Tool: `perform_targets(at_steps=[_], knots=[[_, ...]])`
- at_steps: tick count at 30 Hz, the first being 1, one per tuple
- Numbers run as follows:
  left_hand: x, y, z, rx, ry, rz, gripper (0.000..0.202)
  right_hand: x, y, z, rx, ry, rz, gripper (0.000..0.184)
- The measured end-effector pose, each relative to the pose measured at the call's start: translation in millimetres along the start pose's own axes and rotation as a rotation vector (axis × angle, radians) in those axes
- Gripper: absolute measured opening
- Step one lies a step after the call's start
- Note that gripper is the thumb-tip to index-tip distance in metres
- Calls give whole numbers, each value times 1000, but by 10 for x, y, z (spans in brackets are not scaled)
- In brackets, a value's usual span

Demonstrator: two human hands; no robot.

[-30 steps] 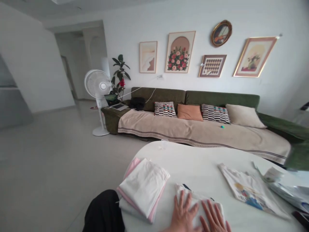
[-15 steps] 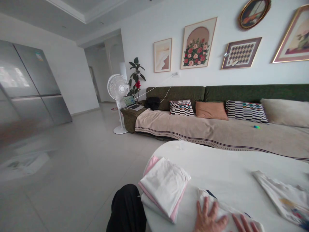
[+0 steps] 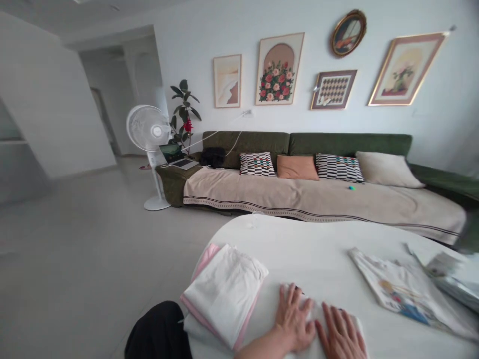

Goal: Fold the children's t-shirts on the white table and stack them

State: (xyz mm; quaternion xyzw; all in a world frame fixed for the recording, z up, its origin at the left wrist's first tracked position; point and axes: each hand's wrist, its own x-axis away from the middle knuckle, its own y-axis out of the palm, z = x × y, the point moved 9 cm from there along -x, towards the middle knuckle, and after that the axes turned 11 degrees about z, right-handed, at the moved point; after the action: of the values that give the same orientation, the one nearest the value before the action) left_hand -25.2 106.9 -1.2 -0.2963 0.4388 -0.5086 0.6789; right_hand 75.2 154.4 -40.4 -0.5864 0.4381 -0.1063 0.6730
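Observation:
Both palms rest on a white folded garment [image 3: 316, 310] near the front of the white table [image 3: 299, 249]. My left hand [image 3: 295, 319] lies on its left part, fingers spread and pointing away from me. Close beside it, my right hand [image 3: 340, 331] is flat on the right part, fingers stretched out. The hands cover most of the cloth, so its kind cannot be made out. To the left sits a stack of folded clothes [image 3: 228, 294], white on top with pink beneath. A white printed shirt [image 3: 404, 291] is spread out on the right.
A grey-white plastic bag [image 3: 456, 276] lies at the table's right edge. Beyond the table stands a green sofa [image 3: 254, 142] with cushions and a beige cover. A white fan [image 3: 151, 144] and a laptop [image 3: 181, 162] are at the left. My dark-clothed knee [image 3: 159, 331] is beside the table.
The view has swung to the right, showing more of the sofa, printed shirt and bag. Both hands have come further into view, still flat on the white garment.

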Motion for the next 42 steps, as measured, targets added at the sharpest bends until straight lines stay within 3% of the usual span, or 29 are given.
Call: perform_targets(at_steps=[3,7,23,42], knots=[[-18,-8,-14,-40,-17,-14,55,-2,18,67,65,184,-31,58],[-98,36,-18,-99,-6,-41,55,-48,42,69,60,268,-184,57],[-165,191,-57,-232,52,7,51,-90,-112,51,39,297,-208,56],[-160,255,-78,-282,82,42,56,-96,-112,63,9,310,-196,56]])
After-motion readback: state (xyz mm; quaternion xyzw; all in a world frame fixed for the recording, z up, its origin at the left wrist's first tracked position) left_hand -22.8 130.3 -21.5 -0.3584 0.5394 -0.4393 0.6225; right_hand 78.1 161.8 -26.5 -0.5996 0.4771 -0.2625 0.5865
